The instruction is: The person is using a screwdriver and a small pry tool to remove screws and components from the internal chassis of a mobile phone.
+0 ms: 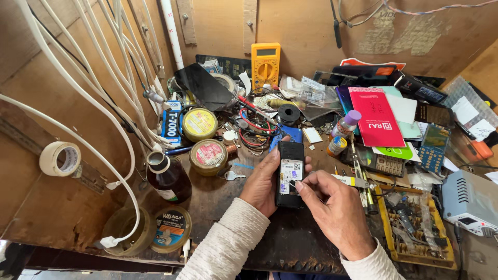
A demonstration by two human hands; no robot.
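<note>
Two hands low over messy surface (218, 202). Left hand (262, 181) wrapped tight round black phone (290, 173), back cover off. Right hand (332, 205) pinching thin tool (293, 182), tip on phone. Brown bottle (167, 177) near left.

A small black phone (290, 173) stands lengthwise, its top end pointing away from the person, back side up with the cover off. A white label (printed, partly hidden) sits in its open back. The left fingers (267, 163) wrap its left edge from below; the right fingers (306, 182) rest on its lower right part, over the label.
</note>
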